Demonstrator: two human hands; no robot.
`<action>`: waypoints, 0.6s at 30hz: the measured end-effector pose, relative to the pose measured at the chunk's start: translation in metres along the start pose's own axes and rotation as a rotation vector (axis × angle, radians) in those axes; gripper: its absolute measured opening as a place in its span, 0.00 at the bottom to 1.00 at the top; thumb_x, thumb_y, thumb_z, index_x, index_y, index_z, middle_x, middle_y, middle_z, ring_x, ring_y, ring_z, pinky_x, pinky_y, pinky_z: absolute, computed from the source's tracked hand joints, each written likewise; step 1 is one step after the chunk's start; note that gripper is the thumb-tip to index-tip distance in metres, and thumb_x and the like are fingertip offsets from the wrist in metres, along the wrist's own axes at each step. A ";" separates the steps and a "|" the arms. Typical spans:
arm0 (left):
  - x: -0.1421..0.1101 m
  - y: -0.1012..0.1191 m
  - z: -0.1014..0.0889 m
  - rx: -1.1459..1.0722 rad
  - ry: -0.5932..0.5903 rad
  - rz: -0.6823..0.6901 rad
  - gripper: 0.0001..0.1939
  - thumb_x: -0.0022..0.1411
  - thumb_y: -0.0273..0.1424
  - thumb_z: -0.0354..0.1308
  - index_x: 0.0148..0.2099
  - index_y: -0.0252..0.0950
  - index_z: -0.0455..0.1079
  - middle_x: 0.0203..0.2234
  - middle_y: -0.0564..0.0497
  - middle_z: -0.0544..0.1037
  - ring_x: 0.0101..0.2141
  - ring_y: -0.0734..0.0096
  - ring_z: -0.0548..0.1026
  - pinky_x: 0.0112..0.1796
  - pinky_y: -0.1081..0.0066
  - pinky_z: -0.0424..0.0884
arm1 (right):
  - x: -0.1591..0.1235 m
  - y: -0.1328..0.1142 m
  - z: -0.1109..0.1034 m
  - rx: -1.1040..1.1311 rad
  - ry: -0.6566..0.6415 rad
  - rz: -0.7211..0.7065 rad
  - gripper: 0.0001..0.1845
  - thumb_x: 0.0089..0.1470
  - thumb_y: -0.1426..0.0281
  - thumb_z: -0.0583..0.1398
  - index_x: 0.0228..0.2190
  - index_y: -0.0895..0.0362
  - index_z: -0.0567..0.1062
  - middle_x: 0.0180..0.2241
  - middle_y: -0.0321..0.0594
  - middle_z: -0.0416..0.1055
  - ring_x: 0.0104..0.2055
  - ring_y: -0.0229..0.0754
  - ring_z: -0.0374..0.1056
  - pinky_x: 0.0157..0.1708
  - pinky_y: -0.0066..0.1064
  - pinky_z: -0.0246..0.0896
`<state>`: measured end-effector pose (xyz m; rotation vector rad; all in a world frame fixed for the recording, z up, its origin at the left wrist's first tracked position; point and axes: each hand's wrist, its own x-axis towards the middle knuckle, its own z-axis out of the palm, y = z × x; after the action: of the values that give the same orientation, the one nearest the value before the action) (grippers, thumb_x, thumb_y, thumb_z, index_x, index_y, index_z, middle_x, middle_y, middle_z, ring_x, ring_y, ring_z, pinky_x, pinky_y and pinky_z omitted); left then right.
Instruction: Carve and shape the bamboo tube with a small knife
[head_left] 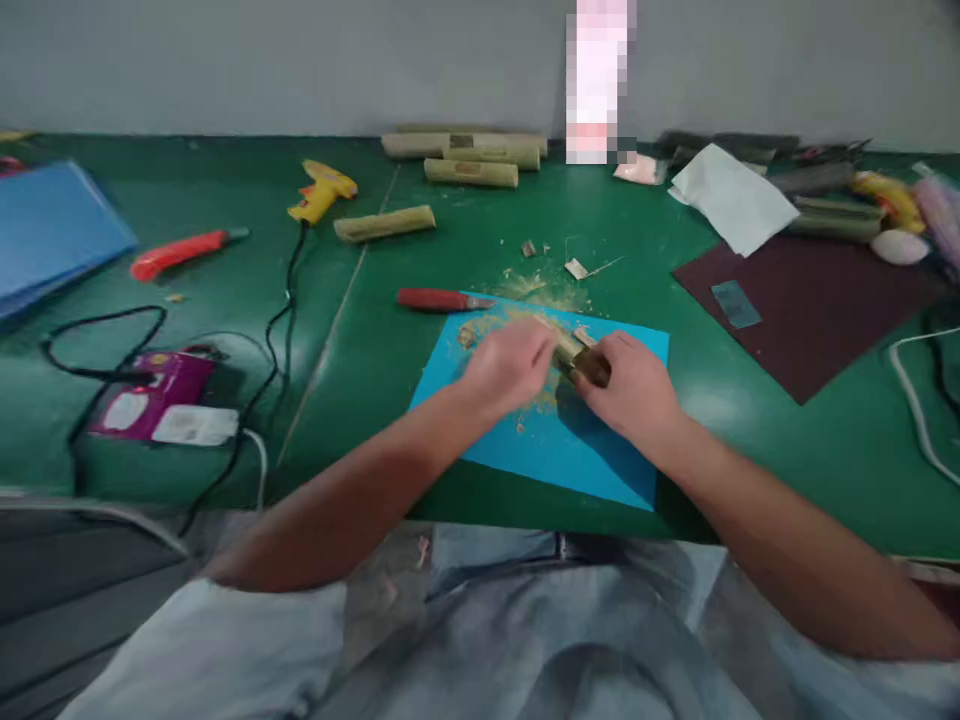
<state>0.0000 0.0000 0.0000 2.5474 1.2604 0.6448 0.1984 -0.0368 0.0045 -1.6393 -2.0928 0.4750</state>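
Observation:
My left hand [506, 368] and my right hand [634, 388] meet over a blue sheet [592, 450] on the green table [375, 350]. Between them is a short brown-green bamboo piece [581, 362]. My right hand is closed around its right end. My left hand is blurred by motion and curled against its left end; what else it holds is hidden. Pale sawdust [525, 300] lies on the sheet and just beyond it. A red-handled knife [439, 299] lies left of the sawdust, apart from both hands.
Several bamboo sections [469, 155] lie at the back, one more [384, 223] nearer. A yellow glue gun [321, 190] with black cord, an orange cutter [180, 253], a purple box [154, 395], a blue folder [52, 230], a dark red mat [806, 300] and white paper [731, 200] surround the sheet.

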 end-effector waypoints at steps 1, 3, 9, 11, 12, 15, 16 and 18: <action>0.000 -0.001 0.000 0.011 0.032 -0.014 0.13 0.71 0.29 0.49 0.35 0.35 0.71 0.31 0.47 0.77 0.34 0.68 0.74 0.36 0.69 0.69 | 0.000 0.000 0.000 -0.003 0.005 0.003 0.11 0.53 0.66 0.62 0.27 0.52 0.63 0.30 0.41 0.67 0.35 0.46 0.64 0.32 0.37 0.55; 0.000 -0.002 0.001 0.028 0.082 -0.036 0.13 0.71 0.30 0.49 0.35 0.36 0.71 0.31 0.48 0.77 0.34 0.68 0.74 0.36 0.69 0.70 | 0.000 -0.001 0.000 -0.005 0.012 0.006 0.09 0.52 0.66 0.62 0.28 0.53 0.64 0.31 0.42 0.68 0.36 0.47 0.65 0.33 0.37 0.56; -0.002 -0.005 0.000 0.006 0.087 -0.012 0.12 0.71 0.31 0.50 0.37 0.36 0.73 0.32 0.47 0.78 0.34 0.68 0.75 0.37 0.69 0.71 | 0.000 -0.003 -0.001 0.010 0.015 0.007 0.08 0.52 0.66 0.61 0.28 0.53 0.66 0.32 0.43 0.69 0.36 0.47 0.65 0.34 0.38 0.58; -0.002 -0.005 -0.001 0.001 0.119 -0.024 0.12 0.71 0.31 0.50 0.38 0.35 0.73 0.32 0.47 0.78 0.34 0.67 0.75 0.36 0.68 0.71 | 0.000 -0.002 0.000 0.010 0.025 0.009 0.08 0.53 0.66 0.61 0.28 0.53 0.66 0.32 0.43 0.69 0.36 0.47 0.65 0.34 0.38 0.58; -0.002 -0.005 -0.001 0.010 0.143 -0.038 0.12 0.71 0.31 0.51 0.37 0.35 0.73 0.32 0.47 0.78 0.34 0.67 0.75 0.36 0.68 0.71 | 0.000 -0.002 0.000 0.010 0.031 0.008 0.07 0.53 0.66 0.61 0.28 0.53 0.67 0.32 0.43 0.70 0.36 0.47 0.66 0.34 0.38 0.58; -0.002 -0.003 0.001 0.005 0.105 -0.002 0.12 0.71 0.31 0.50 0.38 0.35 0.73 0.33 0.46 0.79 0.34 0.67 0.76 0.36 0.67 0.71 | 0.000 -0.001 0.001 0.007 0.031 -0.010 0.07 0.53 0.66 0.60 0.28 0.53 0.66 0.32 0.43 0.69 0.37 0.48 0.65 0.34 0.38 0.58; -0.002 -0.002 0.001 -0.007 0.074 0.022 0.12 0.71 0.30 0.49 0.39 0.35 0.73 0.33 0.47 0.79 0.34 0.67 0.76 0.37 0.68 0.71 | 0.000 -0.001 0.001 0.005 0.030 -0.013 0.07 0.52 0.66 0.61 0.28 0.53 0.66 0.32 0.43 0.69 0.37 0.47 0.65 0.34 0.38 0.58; -0.002 -0.003 0.002 -0.014 0.078 0.023 0.12 0.71 0.30 0.49 0.39 0.36 0.73 0.33 0.47 0.79 0.34 0.68 0.76 0.37 0.68 0.71 | 0.000 -0.002 0.001 0.001 0.033 -0.007 0.07 0.52 0.67 0.61 0.28 0.53 0.66 0.32 0.43 0.69 0.36 0.47 0.65 0.34 0.38 0.57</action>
<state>-0.0023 0.0003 -0.0034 2.5520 1.2487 0.7619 0.1966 -0.0370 0.0048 -1.6284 -2.0732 0.4431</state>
